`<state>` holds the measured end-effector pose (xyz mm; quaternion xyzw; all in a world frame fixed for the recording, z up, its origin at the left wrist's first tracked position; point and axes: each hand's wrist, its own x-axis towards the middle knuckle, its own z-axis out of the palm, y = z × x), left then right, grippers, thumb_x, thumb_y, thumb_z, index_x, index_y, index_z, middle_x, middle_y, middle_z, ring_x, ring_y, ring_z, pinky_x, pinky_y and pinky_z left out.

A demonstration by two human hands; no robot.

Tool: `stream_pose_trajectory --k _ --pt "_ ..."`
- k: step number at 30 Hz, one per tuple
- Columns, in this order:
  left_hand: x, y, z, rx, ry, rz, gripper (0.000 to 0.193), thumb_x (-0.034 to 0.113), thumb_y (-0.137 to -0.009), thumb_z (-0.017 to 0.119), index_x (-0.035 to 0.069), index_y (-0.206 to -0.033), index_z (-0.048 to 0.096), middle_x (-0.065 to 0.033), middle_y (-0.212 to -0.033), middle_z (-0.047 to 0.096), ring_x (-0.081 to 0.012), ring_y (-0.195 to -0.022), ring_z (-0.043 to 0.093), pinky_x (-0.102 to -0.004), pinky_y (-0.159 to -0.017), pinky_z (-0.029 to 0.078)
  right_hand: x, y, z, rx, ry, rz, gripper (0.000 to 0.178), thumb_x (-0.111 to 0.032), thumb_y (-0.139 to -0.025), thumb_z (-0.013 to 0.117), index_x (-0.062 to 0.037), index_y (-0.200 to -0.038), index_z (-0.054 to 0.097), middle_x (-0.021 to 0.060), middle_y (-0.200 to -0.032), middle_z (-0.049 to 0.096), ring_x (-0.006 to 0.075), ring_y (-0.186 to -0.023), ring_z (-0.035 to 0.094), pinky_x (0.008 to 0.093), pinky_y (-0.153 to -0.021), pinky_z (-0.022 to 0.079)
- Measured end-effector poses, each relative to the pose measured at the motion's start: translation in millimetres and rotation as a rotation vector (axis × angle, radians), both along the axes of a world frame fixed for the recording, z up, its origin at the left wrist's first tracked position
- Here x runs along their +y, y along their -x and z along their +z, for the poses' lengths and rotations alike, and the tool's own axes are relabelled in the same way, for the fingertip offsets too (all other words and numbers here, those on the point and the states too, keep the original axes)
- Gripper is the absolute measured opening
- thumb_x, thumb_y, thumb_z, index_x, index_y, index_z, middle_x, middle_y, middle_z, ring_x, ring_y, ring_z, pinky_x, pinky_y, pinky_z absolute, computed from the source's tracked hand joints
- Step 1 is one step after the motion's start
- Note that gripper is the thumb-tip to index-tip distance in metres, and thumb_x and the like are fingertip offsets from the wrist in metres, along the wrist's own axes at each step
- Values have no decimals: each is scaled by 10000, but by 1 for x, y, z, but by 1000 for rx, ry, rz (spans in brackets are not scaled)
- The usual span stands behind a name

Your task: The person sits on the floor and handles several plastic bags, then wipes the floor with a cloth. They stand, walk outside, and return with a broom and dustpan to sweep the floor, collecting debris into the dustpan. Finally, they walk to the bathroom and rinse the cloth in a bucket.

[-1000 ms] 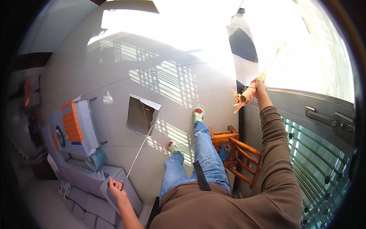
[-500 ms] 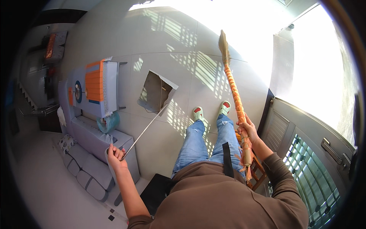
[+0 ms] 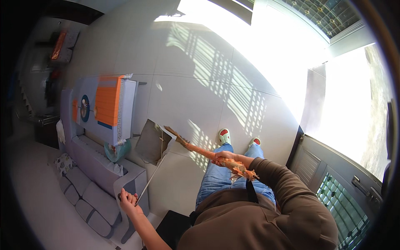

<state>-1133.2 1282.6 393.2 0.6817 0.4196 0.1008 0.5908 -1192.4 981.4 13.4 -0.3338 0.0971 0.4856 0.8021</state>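
Wrapped in orange, the handle of a broom [image 3: 199,150] sits in the grip of my right hand [image 3: 225,156], in front of my thighs. The broom slants to the left, its frayed bristle end at the edge of a grey dustpan [image 3: 153,143]. Whether the bristles touch the pan cannot be told. My left hand [image 3: 129,198] is closed around the upper end of the dustpan's long thin metal handle, which runs up to the pan. The dustpan appears tilted, near or on the tiled floor.
A grey sofa [image 3: 89,200] and a table with an orange cloth [image 3: 109,102] stand to the left, a teal bin [image 3: 117,151] between them. An open door [image 3: 346,187] with a glass panel is on the right. Sunlight falls across the floor [image 3: 187,104] ahead of my feet.
My right hand has swung the broom from the right, where it pointed away from me, leftward to the dustpan. The dustpan has shifted left and my left hand is slightly lower.
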Motion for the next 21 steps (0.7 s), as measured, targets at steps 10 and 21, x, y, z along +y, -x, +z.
stream_pose_trajectory --k 10,21 --pt "-17 -91 -23 186 -65 -26 323 285 -876 522 116 -637 385 45 -496 201 -60 -422 212 -250 -599 403 -133 -161 0 660 -491 -593 162 -142 -760 613 -38 -869 555 49 -782 578 137 -693 573 240 -589 477" --pt "-169 -270 -34 138 74 -316 304 257 -889 495 127 -638 382 44 -501 234 -72 -412 220 -274 -596 429 -401 -170 50 642 -966 -1118 210 -132 -773 580 -1 -913 495 78 -807 549 142 -703 567 237 -599 487"
